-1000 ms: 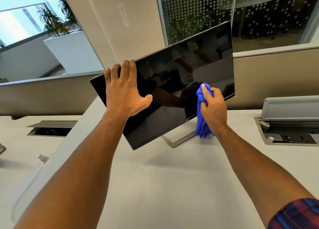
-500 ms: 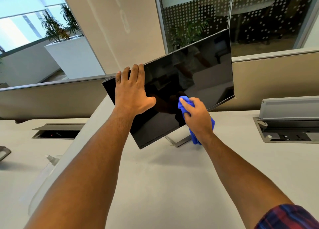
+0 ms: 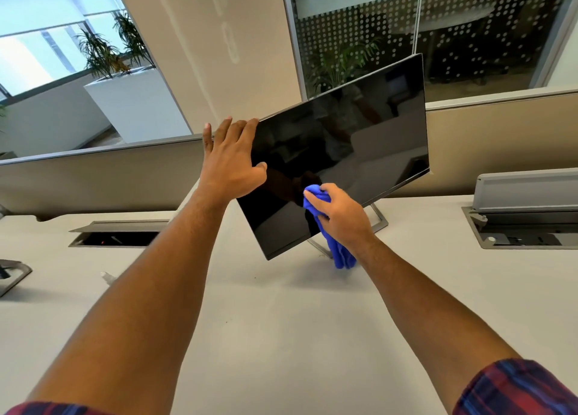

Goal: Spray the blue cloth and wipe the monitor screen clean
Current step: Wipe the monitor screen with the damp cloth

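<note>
A black monitor with a dark, reflective screen stands on a metal frame stand on the white desk. My left hand grips its upper left corner, fingers over the top edge and thumb on the glass. My right hand is closed on a bunched blue cloth and presses it against the lower left part of the screen. The loose end of the cloth hangs below the bezel. No spray bottle is identifiable in view.
The white desk runs toward me. An open cable box sits at the right and a cable slot at the left. A beige partition stands behind the monitor. A second stand base shows at far left.
My right hand has slid the blue cloth leftward along the lower part of the screen. My left hand has stayed at the monitor's upper left corner, and the view has shifted left.
</note>
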The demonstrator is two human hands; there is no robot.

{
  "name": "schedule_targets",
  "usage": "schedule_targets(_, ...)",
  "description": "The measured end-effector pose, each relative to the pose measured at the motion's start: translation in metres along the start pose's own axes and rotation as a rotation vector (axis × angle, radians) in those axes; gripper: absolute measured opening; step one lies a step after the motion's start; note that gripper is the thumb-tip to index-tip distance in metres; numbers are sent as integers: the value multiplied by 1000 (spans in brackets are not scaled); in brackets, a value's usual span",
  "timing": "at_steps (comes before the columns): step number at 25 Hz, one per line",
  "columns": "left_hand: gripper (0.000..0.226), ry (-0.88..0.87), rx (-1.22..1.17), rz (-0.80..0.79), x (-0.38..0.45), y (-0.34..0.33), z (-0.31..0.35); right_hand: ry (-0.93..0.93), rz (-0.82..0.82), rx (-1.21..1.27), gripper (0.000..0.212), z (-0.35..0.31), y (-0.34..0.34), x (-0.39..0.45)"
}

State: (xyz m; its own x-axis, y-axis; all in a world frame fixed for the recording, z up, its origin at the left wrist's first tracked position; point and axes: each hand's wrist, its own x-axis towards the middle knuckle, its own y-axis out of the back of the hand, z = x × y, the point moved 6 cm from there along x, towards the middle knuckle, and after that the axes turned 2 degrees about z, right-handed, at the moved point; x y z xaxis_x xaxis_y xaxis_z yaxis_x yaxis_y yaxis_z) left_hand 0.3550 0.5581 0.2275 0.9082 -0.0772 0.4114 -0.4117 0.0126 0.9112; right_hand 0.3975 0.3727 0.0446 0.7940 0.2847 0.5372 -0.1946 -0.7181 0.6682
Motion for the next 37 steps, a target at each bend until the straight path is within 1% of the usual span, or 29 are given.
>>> schedule_targets(1,90,7,-5,17,-9,-1,-5,-79,54,45,40,4,4,-1)
schedule_targets(2,95,2,8,27,-17,-3,-8,-189,155,66,32,7,11,-4)
schedule_targets(3,102,-11,35,20,-22,-5,-11,-253,226,88,27,6,12,-6)
schedule_targets(4,109,-32,71,-3,-24,-7,-15,-220,235,57,30,-5,10,-6)
schedule_targets(6,120,-62,144,-59,-23,-7,-20,161,105,-69,48,-41,-7,-11)
schedule_targets(7,123,-69,172,-77,-21,-7,-22,250,86,-100,51,-48,-14,-15)
schedule_targets(8,124,-71,193,-86,-20,-6,-22,181,102,-50,48,-50,-16,-14)
schedule_targets(9,123,-68,208,-87,-21,-5,-22,16,162,43,43,-49,-13,-14)
schedule_targets(10,122,-64,217,-81,-21,-4,-21,-98,214,106,39,-49,-14,-15)
schedule_targets(11,120,-59,220,-74,-22,-4,-19,-118,230,114,40,-56,-18,-17)
schedule_targets(13,116,-51,219,-57,-22,-4,-17,122,135,-17,48,-76,-30,-23)
schedule_targets(14,115,-50,218,-45,-23,-3,-17,191,118,-54,51,-75,-34,-26)
schedule_targets(15,114,-51,217,-34,-22,-3,-17,121,140,-20,51,-68,-32,-25)
schedule_targets(17,114,-60,223,-42,-21,-4,-19,-131,216,108,47,-56,-27,-23)
schedule_targets(18,114,-66,229,-59,-20,-4,-20,-128,211,98,46,-60,-29,-23)
schedule_targets(19,115,-72,234,-77,-19,-5,-20,-2,171,25,48,-71,-32,-23)
schedule_targets(20,115,-74,237,-87,-19,-4,-20,177,110,-48,50,-82,-37,-27)
schedule_targets(21,115,-74,243,-84,-19,-4,-20,314,93,-94,50,-85,-39,-30)
schedule_targets(22,113,-74,257,-71,-19,-3,-20,326,102,-105,51,-83,-39,-29)
schedule_targets(24,109,-72,288,-51,-20,-5,-18,95,168,-38,53,-74,-35,-25)
schedule_targets(25,108,-68,296,-46,-20,-6,-17,26,186,-26,54,-77,-37,-26)
schedule_targets(26,108,-63,298,-41,-20,-7,-17,63,170,-45,55,-85,-42,-27)
schedule_targets(28,107,-58,295,-41,-20,-7,-17,266,103,-90,52,-101,-55,-35)
schedule_targets(29,107,-58,297,-44,-20,-6,-18,298,102,-91,51,-102,-56,-36)
schedule_targets(30,107,-59,304,-45,-21,-6,-18,241,129,-80,51,-99,-55,-34)
schedule_targets(32,107,-58,316,-35,-21,-6,-18,45,208,-45,55,-93,-55,-33)
schedule_targets(33,106,-59,320,-29,-21,-6,-18,34,214,-60,56,-97,-58,-35)
schedule_targets(36,107,-61,320,-26,-23,-7,-18,286,121,-113,51,-108,-70,-45)
schedule_targets(37,107,-61,319,-25,-23,-7,-19,284,120,-108,50,-104,-68,-46)
